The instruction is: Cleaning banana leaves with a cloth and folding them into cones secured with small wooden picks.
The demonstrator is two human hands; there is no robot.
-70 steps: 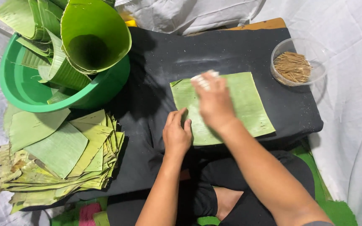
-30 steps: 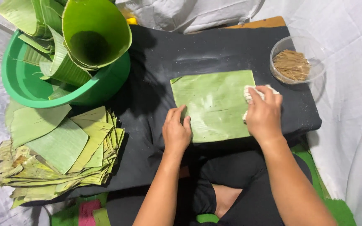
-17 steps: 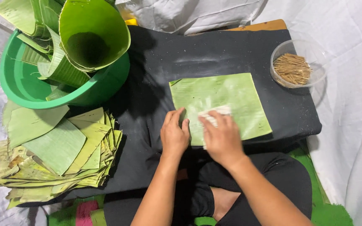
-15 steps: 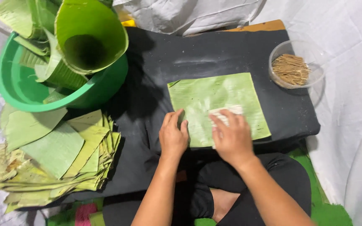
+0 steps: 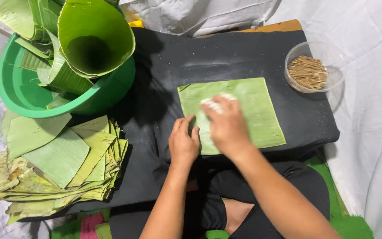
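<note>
A cut square of green banana leaf (image 5: 253,110) lies flat on the black cloth-covered board (image 5: 226,57). My left hand (image 5: 183,144) rests on the cloth at the leaf's near left edge, fingertips pressing it down. My right hand (image 5: 227,125) lies on the leaf's left half, fingers closed on a small white cloth (image 5: 214,103) that presses against the leaf surface.
A green basin (image 5: 23,84) at the far left holds rolled banana leaves (image 5: 91,40). A stack of cut leaf squares (image 5: 58,163) lies below it. A clear bowl of thin wooden sticks (image 5: 309,71) stands at the far right. White sheeting surrounds the board.
My right hand with the white cloth has swept across the leaf: from the far side to the right edge, then to the near middle, now up to the left half. The left hand stayed put.
</note>
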